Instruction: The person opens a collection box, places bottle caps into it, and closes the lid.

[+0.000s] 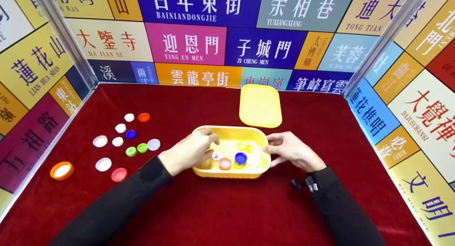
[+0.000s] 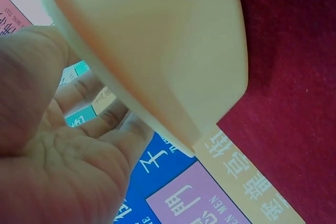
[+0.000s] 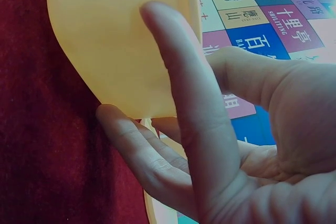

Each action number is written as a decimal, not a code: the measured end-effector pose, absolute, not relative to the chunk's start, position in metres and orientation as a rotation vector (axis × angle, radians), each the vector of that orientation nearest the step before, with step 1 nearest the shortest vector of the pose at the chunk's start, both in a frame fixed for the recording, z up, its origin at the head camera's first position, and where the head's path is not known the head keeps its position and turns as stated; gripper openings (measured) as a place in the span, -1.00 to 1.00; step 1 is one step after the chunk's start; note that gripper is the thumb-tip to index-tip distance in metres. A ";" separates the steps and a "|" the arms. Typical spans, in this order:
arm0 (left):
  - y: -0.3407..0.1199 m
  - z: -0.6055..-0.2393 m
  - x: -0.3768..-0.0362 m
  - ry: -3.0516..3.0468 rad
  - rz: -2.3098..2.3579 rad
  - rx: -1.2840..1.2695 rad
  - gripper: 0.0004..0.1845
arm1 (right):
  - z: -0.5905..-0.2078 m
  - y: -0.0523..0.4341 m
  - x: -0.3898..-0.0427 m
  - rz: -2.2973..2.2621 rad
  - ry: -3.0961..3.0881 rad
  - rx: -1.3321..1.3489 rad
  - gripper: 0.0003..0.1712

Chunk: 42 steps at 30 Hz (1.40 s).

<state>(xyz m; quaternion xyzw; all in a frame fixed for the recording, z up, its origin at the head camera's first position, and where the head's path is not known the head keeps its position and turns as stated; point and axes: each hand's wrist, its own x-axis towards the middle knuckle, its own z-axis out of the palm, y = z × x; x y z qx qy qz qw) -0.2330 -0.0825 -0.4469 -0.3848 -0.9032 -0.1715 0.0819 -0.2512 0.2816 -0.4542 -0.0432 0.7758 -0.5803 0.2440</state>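
The left hand (image 1: 188, 151) curls over the left rim of the yellow box (image 1: 261, 137), fingers hooked inside the wall and palm against the outside; the left wrist view shows the fingers bent under the box's rounded corner. The right hand (image 1: 293, 151) takes the opposite end, thumb on the rim and fingers relaxed but wrapped against and under the right wall, as the right wrist view shows. Whether the box is lifted or still resting on the red cloth (image 1: 227, 210) is hard to tell from these angles.

The box sits at the middle of the cloth and holds several bottle caps, among them a blue cap (image 1: 240, 157) and a pink cap (image 1: 225, 163). It looks like thin, smooth moulded plastic: light, fairly stiff but likely to flex at the walls, and somewhat slippery. The rolled rim at the two short ends seems the surest grip, kept level so the loose caps do not slide.

Its yellow lid (image 1: 260, 105) lies just behind it. More loose caps (image 1: 121, 141) lie scattered well to the left.
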 end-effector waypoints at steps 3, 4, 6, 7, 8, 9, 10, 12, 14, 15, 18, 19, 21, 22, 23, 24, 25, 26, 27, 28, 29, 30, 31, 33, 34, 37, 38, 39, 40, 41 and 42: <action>-0.085 -0.445 -0.234 -2.674 -0.520 -1.137 -0.77 | -0.454 0.282 -0.251 -1.582 2.121 -0.117 -0.41; -0.086 -0.445 -0.235 -2.670 -0.515 -1.128 -0.77 | -0.454 0.281 -0.251 -1.579 2.121 -0.122 -0.40; -0.088 -0.443 -0.236 -2.671 -0.503 -1.106 -0.77 | -0.454 0.281 -0.250 -1.584 2.118 -0.114 -0.41; -0.088 -0.442 -0.236 -2.673 -0.495 -1.093 -0.76 | -0.454 0.281 -0.250 -1.583 2.117 -0.120 -0.40; -0.089 -0.441 -0.237 -2.681 -0.489 -1.077 -0.75 | -0.454 0.281 -0.250 -1.583 2.115 -0.121 -0.40; -0.090 -0.441 -0.237 -2.690 -0.481 -1.062 -0.74 | -0.454 0.281 -0.250 -1.583 2.112 -0.121 -0.39; -0.091 -0.440 -0.238 -2.698 -0.477 -1.047 -0.74 | -0.454 0.282 -0.250 -1.583 2.111 -0.117 -0.39; -0.094 -0.438 -0.239 -2.711 -0.479 -1.022 -0.74 | -0.454 0.282 -0.250 -1.580 2.111 -0.115 -0.39; -0.096 -0.437 -0.241 -2.718 -0.483 -1.002 -0.74 | -0.455 0.282 -0.250 -1.575 2.114 -0.118 -0.39; -0.097 -0.436 -0.242 -2.717 -0.481 -0.995 -0.74 | -0.455 0.282 -0.250 -1.577 2.116 -0.116 -0.39; -0.102 -0.435 -0.244 -2.706 -0.480 -0.970 -0.74 | -0.454 0.282 -0.250 -1.578 2.121 -0.120 -0.40; -0.103 -0.435 -0.245 -2.701 -0.482 -0.961 -0.74 | -0.454 0.282 -0.250 -1.578 2.124 -0.120 -0.41; -0.108 -0.435 -0.248 -2.690 -0.485 -0.941 -0.74 | -0.454 0.282 -0.251 -1.578 2.125 -0.118 -0.42; -0.110 -0.436 -0.250 -2.680 -0.486 -0.933 -0.73 | -0.454 0.283 -0.251 -1.573 2.127 -0.123 -0.42; -0.113 -0.436 -0.252 -2.675 -0.490 -0.920 -0.74 | -0.454 0.283 -0.252 -1.570 2.128 -0.127 -0.41; -0.116 -0.437 -0.254 -2.670 -0.499 -0.905 -0.73 | -0.454 0.283 -0.252 -1.567 2.129 -0.128 -0.41; -0.119 -0.437 -0.256 -2.667 -0.509 -0.890 -0.73 | -0.453 0.283 -0.252 -1.566 2.127 -0.130 -0.41; -0.122 -0.438 -0.259 -2.665 -0.520 -0.870 -0.73 | -0.453 0.283 -0.252 -1.566 2.125 -0.130 -0.41; -0.126 -0.438 -0.261 -2.663 -0.530 -0.849 -0.72 | -0.453 0.283 -0.252 -1.566 2.125 -0.131 -0.41; -0.130 -0.439 -0.264 -2.663 -0.546 -0.826 -0.72 | -0.453 0.284 -0.252 -1.565 2.125 -0.131 -0.41; -0.134 -0.440 -0.267 -2.669 -0.564 -0.796 -0.71 | -0.453 0.284 -0.252 -1.566 2.125 -0.132 -0.41; -0.139 -0.442 -0.270 -2.675 -0.577 -0.768 -0.70 | -0.452 0.284 -0.252 -1.567 2.125 -0.134 -0.41; -0.143 -0.443 -0.274 -2.684 -0.589 -0.736 -0.69 | -0.452 0.284 -0.252 -1.566 2.126 -0.137 -0.41; -0.154 -0.447 -0.281 -2.709 -0.609 -0.672 -0.67 | -0.452 0.284 -0.251 -1.567 2.126 -0.137 -0.42; -0.160 -0.449 -0.285 -2.722 -0.619 -0.641 -0.66 | -0.452 0.284 -0.251 -1.567 2.126 -0.136 -0.42; -0.178 -0.455 -0.295 -2.770 -0.627 -0.548 -0.62 | -0.452 0.283 -0.251 -1.568 2.127 -0.134 -0.43; -0.185 -0.458 -0.299 -2.782 -0.625 -0.523 -0.61 | -0.452 0.283 -0.251 -1.569 2.127 -0.132 -0.44; -0.191 -0.460 -0.302 -2.793 -0.625 -0.498 -0.61 | -0.452 0.283 -0.251 -1.569 2.127 -0.133 -0.44; -0.197 -0.463 -0.305 -2.801 -0.628 -0.476 -0.60 | -0.453 0.283 -0.251 -1.568 2.130 -0.135 -0.44; -0.203 -0.465 -0.307 -2.810 -0.627 -0.451 -0.60 | -0.453 0.283 -0.251 -1.570 2.130 -0.136 -0.43; -0.208 -0.467 -0.309 -2.816 -0.627 -0.428 -0.60 | -0.454 0.283 -0.252 -1.570 2.130 -0.137 -0.43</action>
